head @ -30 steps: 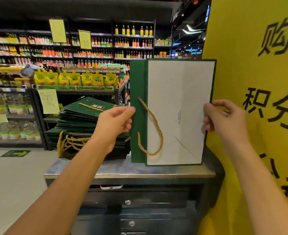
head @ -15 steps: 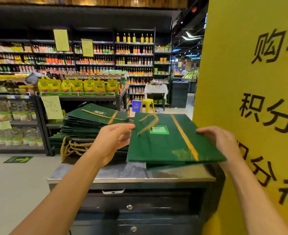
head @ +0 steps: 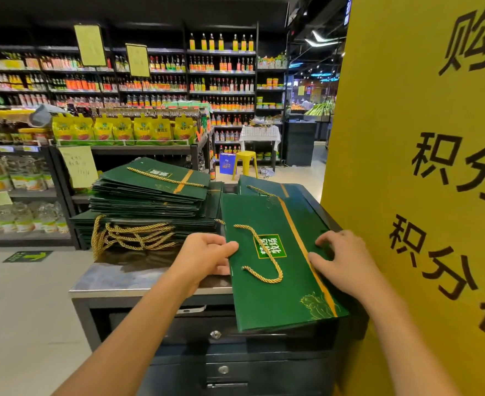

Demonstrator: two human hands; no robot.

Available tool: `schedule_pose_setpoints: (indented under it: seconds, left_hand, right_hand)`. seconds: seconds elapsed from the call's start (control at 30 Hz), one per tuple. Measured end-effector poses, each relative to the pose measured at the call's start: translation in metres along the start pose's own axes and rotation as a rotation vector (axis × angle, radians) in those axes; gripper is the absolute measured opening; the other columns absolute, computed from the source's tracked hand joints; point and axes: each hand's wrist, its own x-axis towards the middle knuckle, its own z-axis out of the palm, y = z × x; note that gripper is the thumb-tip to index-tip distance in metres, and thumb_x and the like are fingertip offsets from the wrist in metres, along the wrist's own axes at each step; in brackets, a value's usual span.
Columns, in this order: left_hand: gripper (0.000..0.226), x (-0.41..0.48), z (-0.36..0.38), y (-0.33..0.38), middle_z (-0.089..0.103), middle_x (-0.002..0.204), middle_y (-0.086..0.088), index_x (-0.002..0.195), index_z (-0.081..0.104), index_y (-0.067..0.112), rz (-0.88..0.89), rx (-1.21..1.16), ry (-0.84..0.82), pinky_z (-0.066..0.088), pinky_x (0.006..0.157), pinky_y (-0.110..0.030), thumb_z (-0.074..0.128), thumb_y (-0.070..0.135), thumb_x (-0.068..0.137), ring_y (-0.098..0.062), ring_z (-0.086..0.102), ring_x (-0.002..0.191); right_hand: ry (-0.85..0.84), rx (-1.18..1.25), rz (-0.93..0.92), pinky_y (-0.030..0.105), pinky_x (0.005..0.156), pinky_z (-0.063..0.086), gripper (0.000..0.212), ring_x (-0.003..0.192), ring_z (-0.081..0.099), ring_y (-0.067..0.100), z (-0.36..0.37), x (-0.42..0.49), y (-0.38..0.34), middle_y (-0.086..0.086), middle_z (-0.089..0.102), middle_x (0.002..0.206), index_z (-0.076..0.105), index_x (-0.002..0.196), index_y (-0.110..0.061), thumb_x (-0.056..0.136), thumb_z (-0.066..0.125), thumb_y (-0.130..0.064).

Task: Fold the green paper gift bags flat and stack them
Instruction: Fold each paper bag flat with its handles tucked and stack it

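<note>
The left hand grasps the left edge of a flat green paper gift bag, thumb on top and fingers curled under the rim. The right hand lies on the bag's right side, not clenched round anything, with its thumb along the gold stripe and bent fingertips pressing the green face. The bag lies folded flat on the right part of a metal-topped counter, printed side up, with its gold rope handle looped across the white-lettered label. Its near end hangs over the counter's front edge at 6 o'clock. At 12 o'clock from it lies another flat green bag, partly under the first one's far end. At 10 o'clock stands a tall stack of folded bags (the top one tilted, handle across its face), and a bunch of rope handles spills from the stack's lower layers. Below the counter top are dark drawers with round locks. At 3 o'clock, just beside the right hand, rises a yellow sign panel with large black characters. Further off, at 11 to 12 o'clock, are yellow pouches, shop shelves of bottles and a yellow stool.
</note>
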Motion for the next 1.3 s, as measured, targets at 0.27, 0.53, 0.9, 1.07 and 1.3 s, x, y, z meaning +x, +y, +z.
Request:
schedule_pose_setpoints:
  seconds: [0.27, 0.53, 0.9, 1.07, 1.3]
  left_hand:
    - [0.012, 0.007, 0.002, -0.011, 0.075, 0.083, -0.024, 0.088, 0.071, -0.002, 0.079, 0.149, 0.005, 0.064, 0.075, -0.043, 0.071, 0.009, 0.093, -0.026, 0.069, 0.072]
    - [0.013, 0.01, -0.001, -0.016, 0.074, 0.075, -0.016, 0.095, 0.068, -0.007, 0.09, 0.151, -0.037, 0.063, 0.066, -0.032, 0.069, 0.007, 0.095, -0.019, 0.069, 0.065]
    - [0.018, 0.006, 0.0, -0.013, 0.068, 0.061, -0.003, 0.094, 0.068, -0.007, 0.08, 0.119, -0.044, 0.06, 0.058, -0.024, 0.067, 0.01, 0.097, -0.011, 0.062, 0.053]
    - [0.02, 0.007, -0.001, -0.013, 0.071, 0.066, -0.009, 0.094, 0.066, -0.013, 0.077, 0.134, -0.022, 0.057, 0.055, -0.023, 0.067, 0.007, 0.096, -0.012, 0.066, 0.056]
    - [0.015, 0.007, -0.001, -0.016, 0.069, 0.062, -0.007, 0.091, 0.068, -0.008, 0.092, 0.12, -0.011, 0.059, 0.056, -0.027, 0.068, 0.007, 0.095, -0.012, 0.064, 0.052]
  right_hand:
    - [-0.059, 0.306, -0.258, 0.025, 0.092, 0.046, 0.035, 0.101, 0.059, 0.008, 0.016, 0.022, -0.068, -0.008, 0.063, 0.116, 0.068, 0.125, -0.022, 0.093, 0.068, -0.036]
    - [0.037, 0.328, -0.308, 0.041, 0.09, 0.05, 0.016, 0.096, 0.06, 0.016, 0.051, 0.046, -0.086, -0.005, 0.063, 0.099, 0.079, 0.101, -0.028, 0.089, 0.075, -0.037]
    - [0.09, 0.995, 0.011, 0.025, 0.071, 0.045, 0.01, 0.076, 0.062, 0.008, 0.049, 0.048, -0.069, 0.007, 0.071, 0.091, 0.07, 0.092, -0.021, 0.097, 0.063, -0.026]
    - [0.049, 0.881, -0.089, 0.015, 0.071, 0.047, 0.01, 0.08, 0.06, -0.001, 0.041, 0.042, -0.072, 0.001, 0.069, 0.095, 0.072, 0.099, -0.027, 0.089, 0.074, -0.026]
    - [-0.168, 0.518, -0.372, 0.018, 0.079, 0.039, 0.03, 0.095, 0.053, 0.001, 0.024, -0.009, -0.062, -0.015, 0.057, 0.102, 0.073, 0.093, -0.045, 0.068, 0.08, -0.06]
